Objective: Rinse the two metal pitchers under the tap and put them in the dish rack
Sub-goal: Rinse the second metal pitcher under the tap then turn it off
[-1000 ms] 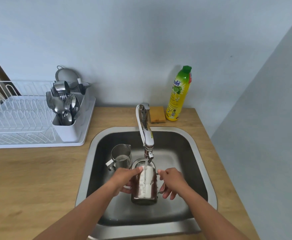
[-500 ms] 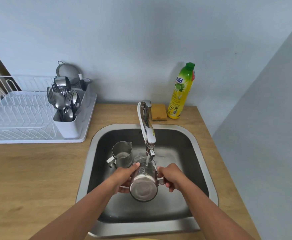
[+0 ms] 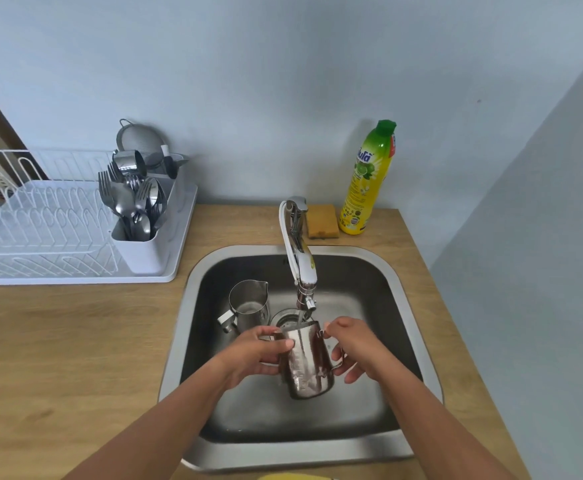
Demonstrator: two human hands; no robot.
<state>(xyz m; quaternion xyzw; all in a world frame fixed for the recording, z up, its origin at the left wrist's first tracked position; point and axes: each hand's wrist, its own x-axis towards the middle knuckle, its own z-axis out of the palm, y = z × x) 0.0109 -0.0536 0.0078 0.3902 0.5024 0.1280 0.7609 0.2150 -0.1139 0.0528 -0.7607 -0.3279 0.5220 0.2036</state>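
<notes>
I hold a shiny metal pitcher [image 3: 307,362] upright over the sink [image 3: 401,299], just under the tap [image 3: 300,258], and water runs into its mouth. My left hand [image 3: 255,355] wraps its left side. My right hand [image 3: 356,348] grips its handle side, with the handle mostly hidden by the fingers. The second metal pitcher [image 3: 248,303] stands upright in the sink basin, behind and to the left, untouched. The white dish rack [image 3: 41,233] sits on the wooden counter at the far left.
The rack's cutlery holder [image 3: 137,216] is full of forks, spoons and a small metal cup. A yellow sponge [image 3: 323,221] and a yellow-green dish soap bottle [image 3: 368,181] stand behind the sink. A grey wall closes in on the right.
The pitcher was tipped with its base toward me half a second ago. It is now turned upright under the running water, and both hands have shifted around it.
</notes>
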